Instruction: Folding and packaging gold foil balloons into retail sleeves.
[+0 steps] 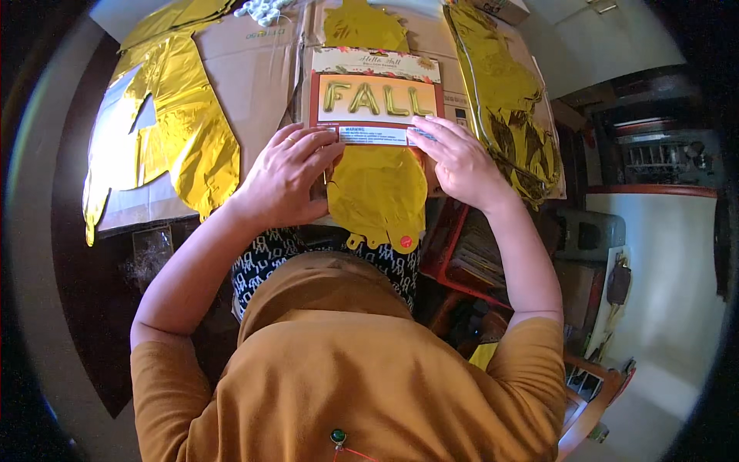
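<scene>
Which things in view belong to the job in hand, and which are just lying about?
In the job:
printed card, with fingertips of the left hand and right hand on it
middle gold foil, partly under the card
probably left gold foil and right gold foil
cardboard, the work surface

Apparently lying about:
white clump, top edge
small dark object, right side

The rectangular printed card [376,96] is lying flat and face up — it is showing gold balloon letters inside a red border, below a floral header. From under it, a flat gold foil balloon [377,189] is extending nearward — its tabbed end is carrying a round red sticker [406,242].
</scene>
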Demonstrator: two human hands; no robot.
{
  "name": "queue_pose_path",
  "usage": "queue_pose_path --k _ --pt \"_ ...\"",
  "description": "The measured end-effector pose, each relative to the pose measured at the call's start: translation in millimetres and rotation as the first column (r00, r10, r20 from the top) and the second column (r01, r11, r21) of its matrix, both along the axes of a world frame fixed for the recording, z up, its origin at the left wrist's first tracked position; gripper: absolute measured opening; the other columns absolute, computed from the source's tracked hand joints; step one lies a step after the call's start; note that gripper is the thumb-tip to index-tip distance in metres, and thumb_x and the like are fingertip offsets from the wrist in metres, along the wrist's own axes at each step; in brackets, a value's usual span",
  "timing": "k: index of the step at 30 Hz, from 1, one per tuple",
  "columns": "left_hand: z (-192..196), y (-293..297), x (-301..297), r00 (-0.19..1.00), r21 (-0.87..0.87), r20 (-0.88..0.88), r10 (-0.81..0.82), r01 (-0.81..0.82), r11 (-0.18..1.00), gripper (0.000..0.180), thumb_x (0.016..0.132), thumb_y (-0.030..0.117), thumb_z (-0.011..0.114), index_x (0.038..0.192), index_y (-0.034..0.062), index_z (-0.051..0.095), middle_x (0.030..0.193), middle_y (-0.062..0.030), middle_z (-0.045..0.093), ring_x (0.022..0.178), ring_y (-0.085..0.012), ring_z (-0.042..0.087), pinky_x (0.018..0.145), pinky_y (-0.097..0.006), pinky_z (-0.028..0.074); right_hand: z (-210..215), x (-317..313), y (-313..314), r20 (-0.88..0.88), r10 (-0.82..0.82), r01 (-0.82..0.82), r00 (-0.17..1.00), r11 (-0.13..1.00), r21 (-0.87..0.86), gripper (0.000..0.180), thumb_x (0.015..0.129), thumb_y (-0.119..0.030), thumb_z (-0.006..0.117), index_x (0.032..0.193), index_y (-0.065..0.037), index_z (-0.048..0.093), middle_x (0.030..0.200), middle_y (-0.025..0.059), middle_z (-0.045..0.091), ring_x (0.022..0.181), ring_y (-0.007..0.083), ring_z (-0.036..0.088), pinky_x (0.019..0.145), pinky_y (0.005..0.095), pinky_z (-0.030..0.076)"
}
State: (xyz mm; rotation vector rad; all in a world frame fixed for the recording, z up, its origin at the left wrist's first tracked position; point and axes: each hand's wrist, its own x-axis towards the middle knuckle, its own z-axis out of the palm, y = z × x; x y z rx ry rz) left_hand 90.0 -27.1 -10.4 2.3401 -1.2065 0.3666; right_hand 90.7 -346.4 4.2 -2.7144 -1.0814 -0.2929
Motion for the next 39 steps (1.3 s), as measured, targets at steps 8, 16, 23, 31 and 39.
queue_pose_path --k 8,16,23,31,39 --pt "4 6 24 0.975 0.041 0.115 -0.192 0.188 0.981 0.050 0.070 0.019 0.076 0.114 0.0007 0.063 0.120 -0.0161 0.065 0.109 -0.0332 0.065 0.096 -0.047 0.052 4 3 -1 -0.005 0.033 -0.033 0.999 0.999 0.012 0.040 0.084 0.002 0.055 0.123 -0.005 0.065 0.130 0.0144 0.062 0.121 0.0325 0.057 0.106 0.0424 0.044" --pt "21 4 52 0.807 0.228 0.356 -0.472 0.414 0.881 0.032 0.076 0.016 0.070 0.100 -0.0049 0.062 0.107 -0.0176 0.067 0.096 -0.0307 0.069 0.087 -0.041 0.057 2 3 -1 0.025 0.044 -0.044 0.999 0.999 0.017 0.040 0.084 0.003 0.055 0.122 -0.005 0.066 0.128 0.0143 0.062 0.119 0.0322 0.058 0.105 0.0423 0.045" --pt "23 2 56 0.796 0.165 0.287 -0.534 0.508 0.846 0.028 0.074 0.014 0.070 0.095 -0.0035 0.061 0.099 -0.0164 0.066 0.090 -0.0311 0.069 0.081 -0.042 0.058 3 4 -2 0.017 0.039 -0.039 0.999 0.999 0.011 0.040 0.084 0.003 0.055 0.122 -0.005 0.066 0.128 0.0145 0.063 0.120 0.0318 0.058 0.105 0.0422 0.045" --pt "26 -8 62 0.784 0.495 0.117 -0.610 0.486 0.720 0.024 0.074 0.010 0.069 0.093 -0.0031 0.063 0.085 -0.0102 0.060 0.087 -0.0244 0.066 0.080 -0.034 0.058 4 4 -3 -0.011 0.022 -0.022 1.000 0.999 -0.024 0.044 0.084 0.006 0.053 0.125 -0.007 0.064 0.132 0.0128 0.060 0.122 0.0322 0.057 0.105 0.0420 0.045" --pt "6 -9 50 0.889 0.182 0.236 -0.393 0.357 0.916 0.030 0.076 0.019 0.071 0.099 0.0004 0.065 0.106 -0.0138 0.066 0.101 -0.0295 0.066 0.096 -0.048 0.051 5 3 -1 -0.027 0.013 -0.014 1.000 1.000 -0.027 0.045 0.082 0.006 0.054 0.124 -0.006 0.064 0.133 0.0129 0.060 0.124 0.0317 0.055 0.107 0.0422 0.043"
